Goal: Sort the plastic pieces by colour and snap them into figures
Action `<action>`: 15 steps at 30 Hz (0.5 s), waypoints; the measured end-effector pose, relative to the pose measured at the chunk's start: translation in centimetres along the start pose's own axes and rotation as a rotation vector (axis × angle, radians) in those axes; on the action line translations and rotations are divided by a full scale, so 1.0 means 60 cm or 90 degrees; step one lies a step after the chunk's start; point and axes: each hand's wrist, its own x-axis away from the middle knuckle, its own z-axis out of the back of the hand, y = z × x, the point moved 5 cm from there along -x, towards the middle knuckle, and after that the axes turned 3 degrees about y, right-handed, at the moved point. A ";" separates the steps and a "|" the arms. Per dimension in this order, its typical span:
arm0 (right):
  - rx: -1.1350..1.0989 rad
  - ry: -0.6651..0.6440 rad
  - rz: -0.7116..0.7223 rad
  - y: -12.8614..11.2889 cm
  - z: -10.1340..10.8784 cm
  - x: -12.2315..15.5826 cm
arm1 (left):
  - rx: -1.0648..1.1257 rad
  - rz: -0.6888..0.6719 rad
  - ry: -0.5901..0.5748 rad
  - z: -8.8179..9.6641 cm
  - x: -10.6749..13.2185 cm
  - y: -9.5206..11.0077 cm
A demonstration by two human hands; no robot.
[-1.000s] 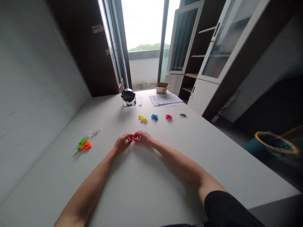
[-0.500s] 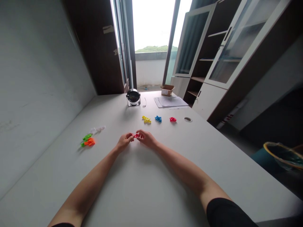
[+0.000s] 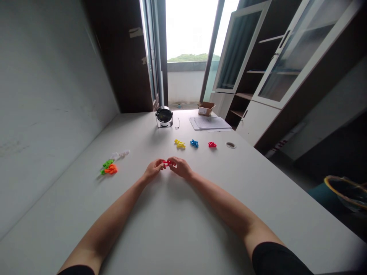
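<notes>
Between my two hands is a small red plastic piece [image 3: 166, 163] with openings in it, too small to name more exactly. My left hand [image 3: 154, 168] pinches its left end between thumb and fingers. On its right end are the closed fingertips of my right hand [image 3: 180, 167]. Beyond my hands lie a yellow cluster of plastic pieces [image 3: 180, 144], a blue cluster [image 3: 194, 143] and a red cluster [image 3: 212, 144]. To the left, orange pieces [image 3: 111, 169] lie against green pieces [image 3: 108, 164], with clear or white pieces [image 3: 120, 155] behind them.
The white table [image 3: 172, 229] meets a wall on the left. At its far side stand a round black-and-silver device [image 3: 164, 116], papers [image 3: 210, 123] and an open cardboard box [image 3: 205, 108]. A cable hole [image 3: 230, 145] is on the right. A bin [image 3: 329, 194] stands beyond the right edge.
My right hand's fingers have closed in on the red piece, and more of the piece shows between the hands. The whole view has shifted slightly; the clusters lie as before.
</notes>
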 end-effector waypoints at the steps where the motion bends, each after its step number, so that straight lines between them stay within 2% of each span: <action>1: -0.001 0.002 0.003 0.000 0.000 0.000 | 0.009 -0.003 -0.001 -0.001 0.000 -0.002; 5: -0.005 0.001 0.003 0.000 0.001 0.000 | 0.032 -0.005 -0.008 -0.003 0.003 -0.005; 15: -0.008 0.004 -0.017 0.003 -0.002 0.000 | -0.050 -0.003 0.014 0.000 0.006 -0.005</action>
